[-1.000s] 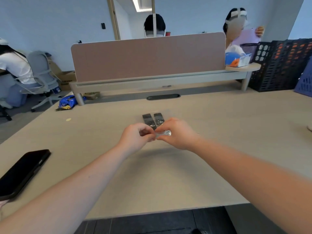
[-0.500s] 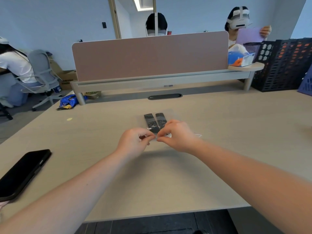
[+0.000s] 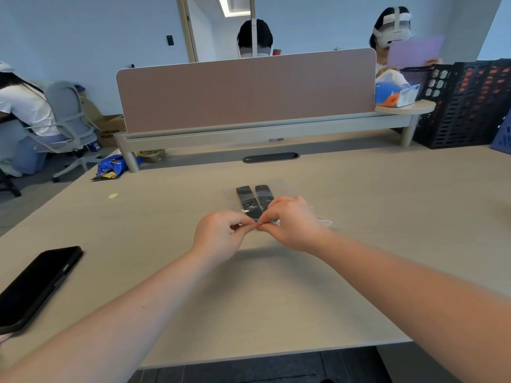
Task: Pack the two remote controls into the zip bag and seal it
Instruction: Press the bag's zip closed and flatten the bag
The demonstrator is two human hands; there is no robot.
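Note:
Two slim black remote controls (image 3: 251,199) lie side by side inside a clear zip bag (image 3: 287,186) in the middle of the beige table. The bag's near edge sits between my two hands. My left hand (image 3: 221,234) pinches that edge from the left, thumb against forefinger. My right hand (image 3: 290,221) pinches the same edge right beside it, fingertips nearly touching the left hand's. The right end of the bag's mouth (image 3: 325,223) sticks out past my right wrist. My hands hide the near ends of the remotes.
A black phone (image 3: 36,283) lies near the table's left front edge. A pink divider panel (image 3: 246,89) stands at the back, with a cable slot (image 3: 271,157) before it. Black crates (image 3: 470,103) stand at the back right. Other people sit beyond the divider and at far left.
My hands have stayed pinched together on the bag's near edge; they shifted slightly toward me and to the left. The remotes have kept their place in the bag.

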